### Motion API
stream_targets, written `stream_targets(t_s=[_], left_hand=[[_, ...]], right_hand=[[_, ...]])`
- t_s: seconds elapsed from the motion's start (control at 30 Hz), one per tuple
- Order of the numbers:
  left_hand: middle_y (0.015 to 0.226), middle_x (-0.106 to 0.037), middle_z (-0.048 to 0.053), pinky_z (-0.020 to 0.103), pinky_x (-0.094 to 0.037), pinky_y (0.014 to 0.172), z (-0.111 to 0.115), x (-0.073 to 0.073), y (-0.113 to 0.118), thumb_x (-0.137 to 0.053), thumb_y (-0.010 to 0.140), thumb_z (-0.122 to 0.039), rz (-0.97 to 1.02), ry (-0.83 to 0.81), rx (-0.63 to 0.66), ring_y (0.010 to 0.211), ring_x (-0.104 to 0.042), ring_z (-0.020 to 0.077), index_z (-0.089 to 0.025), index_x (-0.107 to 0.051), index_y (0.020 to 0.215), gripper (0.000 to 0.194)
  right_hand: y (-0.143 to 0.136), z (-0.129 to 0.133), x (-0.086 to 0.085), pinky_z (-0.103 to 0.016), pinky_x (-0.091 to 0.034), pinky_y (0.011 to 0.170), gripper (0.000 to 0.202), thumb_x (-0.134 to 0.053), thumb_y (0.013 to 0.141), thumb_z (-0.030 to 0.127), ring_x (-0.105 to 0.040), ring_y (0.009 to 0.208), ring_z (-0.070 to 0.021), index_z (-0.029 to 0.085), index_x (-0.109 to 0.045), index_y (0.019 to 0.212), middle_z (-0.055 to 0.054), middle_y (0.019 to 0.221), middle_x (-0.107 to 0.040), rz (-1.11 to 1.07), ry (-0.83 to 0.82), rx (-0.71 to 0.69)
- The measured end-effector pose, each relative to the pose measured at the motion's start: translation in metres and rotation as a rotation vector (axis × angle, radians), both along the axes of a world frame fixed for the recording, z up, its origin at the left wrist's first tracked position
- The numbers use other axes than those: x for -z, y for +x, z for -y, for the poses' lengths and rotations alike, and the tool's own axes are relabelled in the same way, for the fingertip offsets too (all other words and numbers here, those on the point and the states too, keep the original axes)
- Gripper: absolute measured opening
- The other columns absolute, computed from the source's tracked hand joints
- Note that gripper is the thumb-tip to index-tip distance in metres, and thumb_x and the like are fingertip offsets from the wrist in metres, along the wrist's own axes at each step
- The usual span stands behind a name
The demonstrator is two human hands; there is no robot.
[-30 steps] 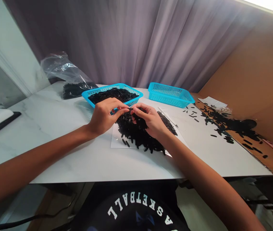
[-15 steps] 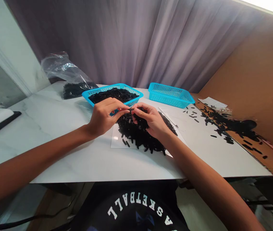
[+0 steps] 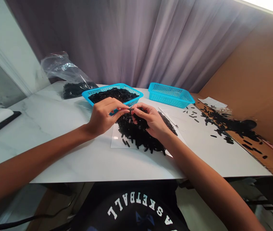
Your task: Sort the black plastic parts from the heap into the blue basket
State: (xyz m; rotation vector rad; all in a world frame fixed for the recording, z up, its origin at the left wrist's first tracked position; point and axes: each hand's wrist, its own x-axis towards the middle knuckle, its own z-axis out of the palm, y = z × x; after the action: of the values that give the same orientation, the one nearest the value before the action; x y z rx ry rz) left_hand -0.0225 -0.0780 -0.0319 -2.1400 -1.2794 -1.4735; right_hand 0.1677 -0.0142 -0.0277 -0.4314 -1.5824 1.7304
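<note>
Two hands (image 3: 103, 117) (image 3: 153, 121), blue baskets (image 3: 86, 95) (image 3: 167, 98) — two, large bag (image 3: 65, 69) — one

Your pile (image 3: 138, 133) mid-frame reads matt black, pieces too small to tell the material, on a smooth glossy white sheet (image 3: 115, 141). Left basket (image 3: 135, 101) and right basket (image 3: 167, 100) in front of you: perforated plastic, slight sheen; bag (image 3: 65, 69) upper left, clear crinkled glossy film. Your tabletop (image 3: 83, 166) is smooth, marble-look; curtain (image 3: 127, 38) across the top is folded cloth, panel (image 3: 254, 64) far right matt, cardboard-like.
</note>
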Motion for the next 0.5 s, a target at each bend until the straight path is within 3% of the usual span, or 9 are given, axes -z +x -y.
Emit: stream_targets(t_s=[0.3,0.5], left_hand=[[0.08,-0.074,0.001,0.028,-0.05,0.069,-0.0035,0.002,-0.0014,-0.065,0.093,-0.035,-0.136,0.134,0.002,0.072,-0.064,0.0145,-0.021,-0.073,0.086,0.018],[0.084,-0.075,0.002,0.025,-0.049,0.067,-0.0065,0.0038,-0.0036,-0.068,0.091,-0.03,-0.154,0.198,0.015,0.07,-0.063,0.0126,-0.019,-0.072,0.099,0.014]], right_hand=[[-0.001,0.0037,-0.003,-0.026,-0.043,0.058,0.027,-0.079,0.078,0.041,-0.051,0.064,-0.0114,0.018,-0.064,0.079,0.0,0.078,-0.058,0.008,-0.017,-0.032],[-0.0012,0.0032,-0.0022,-0.026,-0.042,0.059,0.026,-0.076,0.081,0.039,-0.051,0.064,-0.011,0.017,-0.064,0.077,0.0,0.078,-0.058,0.024,-0.004,-0.027]])
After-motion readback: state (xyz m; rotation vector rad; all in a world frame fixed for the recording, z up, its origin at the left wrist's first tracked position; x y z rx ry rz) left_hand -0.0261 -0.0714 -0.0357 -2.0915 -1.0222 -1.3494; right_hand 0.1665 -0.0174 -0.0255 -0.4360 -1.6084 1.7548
